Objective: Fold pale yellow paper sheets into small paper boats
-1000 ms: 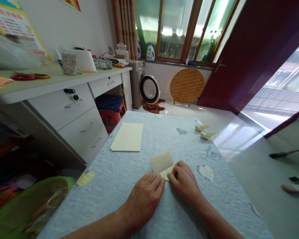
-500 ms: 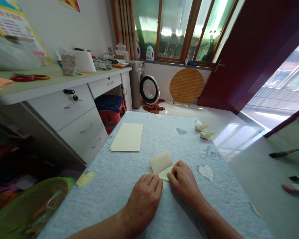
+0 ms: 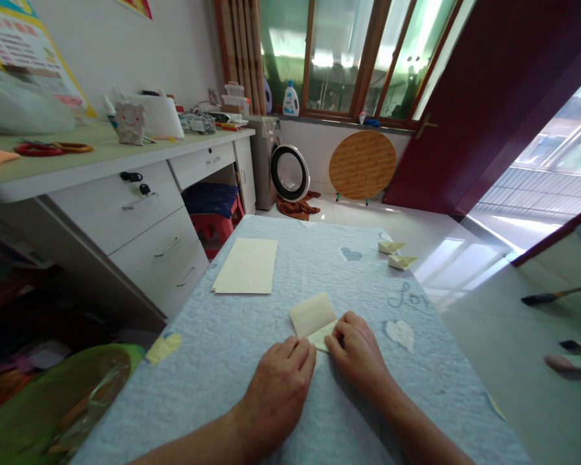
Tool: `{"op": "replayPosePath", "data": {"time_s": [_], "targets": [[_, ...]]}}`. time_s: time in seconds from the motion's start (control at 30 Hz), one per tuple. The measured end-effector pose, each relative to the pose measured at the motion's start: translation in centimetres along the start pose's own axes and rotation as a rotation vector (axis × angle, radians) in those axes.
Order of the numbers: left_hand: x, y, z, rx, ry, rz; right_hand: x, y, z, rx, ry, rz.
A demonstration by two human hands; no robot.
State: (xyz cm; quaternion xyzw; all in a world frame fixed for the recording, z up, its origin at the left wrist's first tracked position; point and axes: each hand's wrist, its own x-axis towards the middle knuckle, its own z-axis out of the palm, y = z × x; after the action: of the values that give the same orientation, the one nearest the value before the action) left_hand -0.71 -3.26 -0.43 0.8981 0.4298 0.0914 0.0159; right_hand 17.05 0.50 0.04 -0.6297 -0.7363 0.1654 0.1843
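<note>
A small folded sheet of pale yellow paper (image 3: 314,314) lies on the light blue quilted tablecloth (image 3: 339,284), one panel flat behind a crease and a narrower part nearer me. My left hand (image 3: 283,381) pinches its near left corner, fingers curled together. At the near right edge, my right hand (image 3: 356,345) grips the paper between thumb and bent fingers. Both fingertips cover parts of the paper's near edge. Farther off to the left rests a stack of pale yellow sheets (image 3: 248,266). Two folded paper pieces (image 3: 401,261) stand near the table's right edge.
On the left is a white desk (image 3: 140,213) with scissors (image 3: 53,148) on top. A green bin (image 3: 121,361) stands by the table's left side. Beyond the table are a red stool (image 3: 215,223), a washing machine with its door (image 3: 290,173) ajar, and a round wooden tabletop (image 3: 363,165).
Almost nothing differs. Both hands keep their hold on the paper in the same place, and the view has shifted very slightly.
</note>
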Motion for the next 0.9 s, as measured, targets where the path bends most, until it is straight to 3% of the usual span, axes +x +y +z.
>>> {"op": "replayPosePath", "data": {"time_s": [0.9], "targets": [[0.0,0.0,-0.2,0.002,-0.011,-0.027,-0.8,-1.7,0.0,-0.261,0.017,-0.048]]}}
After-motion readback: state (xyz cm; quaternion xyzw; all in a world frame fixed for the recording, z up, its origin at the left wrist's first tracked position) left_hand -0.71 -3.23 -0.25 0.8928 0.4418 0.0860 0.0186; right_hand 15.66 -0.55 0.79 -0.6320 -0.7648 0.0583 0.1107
